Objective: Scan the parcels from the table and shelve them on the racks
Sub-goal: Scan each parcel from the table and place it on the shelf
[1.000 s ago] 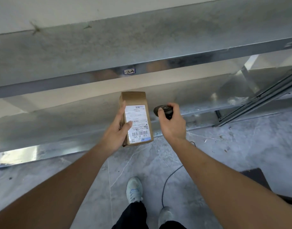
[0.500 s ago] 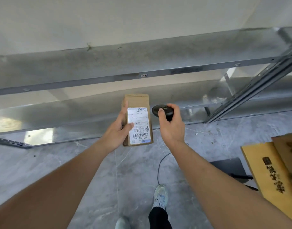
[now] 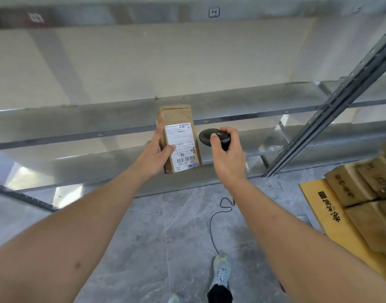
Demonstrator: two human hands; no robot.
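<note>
Head view: my left hand (image 3: 153, 156) grips the parcel (image 3: 180, 138) upright before the rack (image 3: 253, 99), label facing me; my right hand (image 3: 228, 158) clenches the scanner (image 3: 214, 137) just beside it.

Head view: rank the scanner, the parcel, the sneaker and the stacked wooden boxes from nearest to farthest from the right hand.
1. Scanner: gripped in the right hand itself.
2. Parcel: just to its left, held by the left hand.
3. Wooden boxes and sneaker: boxes off to the right, sneaker down on the floor; too close to rank.
</note>
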